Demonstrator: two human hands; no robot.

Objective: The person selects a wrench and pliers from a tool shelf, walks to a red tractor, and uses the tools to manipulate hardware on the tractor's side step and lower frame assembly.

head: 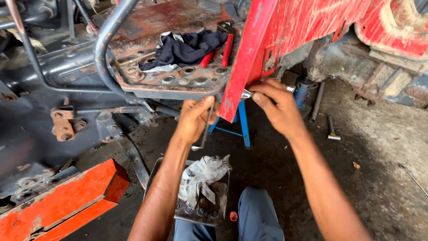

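Observation:
My left hand point(195, 117) reaches under the perforated metal footplate point(178, 82) of a dark machine and grips a slim steel wrench point(206, 134) that hangs down from its fingers. My right hand point(275, 105) pinches a small shiny bolt or socket piece point(246, 94) against the lower edge of a red metal panel point(249, 58). Both hands meet at the panel's bottom corner, one on each side of it.
A dark cloth point(185, 48) and red-handled tools point(227, 49) lie on the footplate. Below sit a perforated tray point(214, 209) with a grey rag point(200, 176), a blue stand point(243, 127), a blue jack point(304, 91), a hammer point(332, 129) and an orange metal part point(62, 201).

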